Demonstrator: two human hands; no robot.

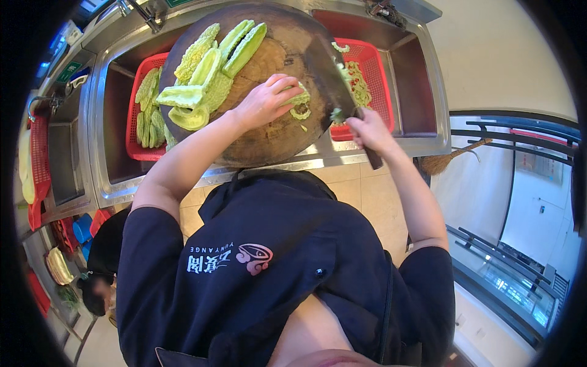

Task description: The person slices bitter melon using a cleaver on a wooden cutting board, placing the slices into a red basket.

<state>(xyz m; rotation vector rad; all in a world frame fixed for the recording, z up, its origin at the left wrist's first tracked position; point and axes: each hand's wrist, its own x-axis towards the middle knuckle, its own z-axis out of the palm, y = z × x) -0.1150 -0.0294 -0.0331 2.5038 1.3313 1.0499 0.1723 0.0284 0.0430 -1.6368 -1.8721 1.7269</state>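
My left hand (270,102) presses a piece of halved bitter melon (301,96) onto a round wooden chopping block (266,149). A cut slice (301,113) lies beside that piece. My right hand (372,130) grips the handle of a cleaver (328,69). The blade is blurred and tilts over the block's right edge, with green bits near it. Several hollowed bitter melon halves (202,87) are heaped on the block's left side. To the right, a red plastic basket (385,110) contains bitter melon slices (360,87), partly hidden behind the blade.
The block rests across a stainless steel sink (103,142). Another red basket (133,149) with bitter melon halves (149,110) stands to the left. A faucet (146,18) rises behind. Another person (103,257) is low at the left; a straw broom (440,163) leans at the right.
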